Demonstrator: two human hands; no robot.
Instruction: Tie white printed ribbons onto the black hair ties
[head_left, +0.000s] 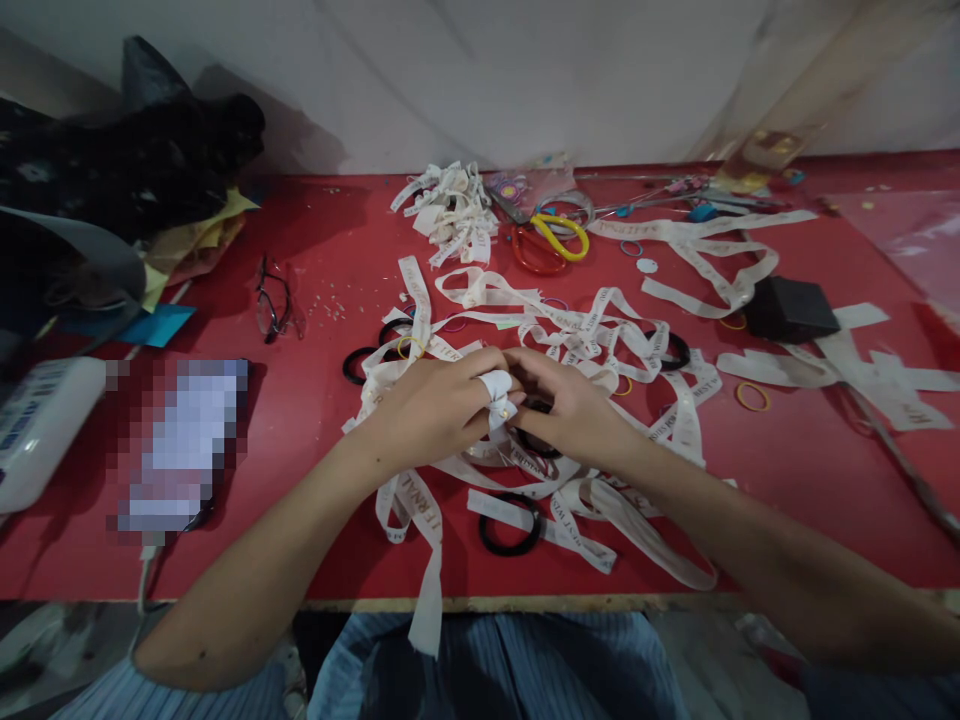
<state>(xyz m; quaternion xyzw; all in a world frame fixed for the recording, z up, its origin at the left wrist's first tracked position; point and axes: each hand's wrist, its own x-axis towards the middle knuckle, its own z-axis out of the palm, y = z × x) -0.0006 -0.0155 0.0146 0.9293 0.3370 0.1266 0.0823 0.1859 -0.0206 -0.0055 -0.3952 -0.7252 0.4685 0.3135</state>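
My left hand is closed over the middle of the red table. A white ribbon loops around its fingers, with a small knot-like fold at the front. My right hand meets it from the right, its fingertips pinched at the same ribbon and partly hidden. Below and around both hands lies a tangle of long printed white ribbons. A black hair tie rests near the front with a ribbon strip across it. Other black rings show beside and partly under the hands.
Scissors with yellow and red handles lie beyond the hands, beside a pile of short printed ribbon pieces. A black block sits to the right. Eyeglasses and a blurred-out phone on a cable are at left.
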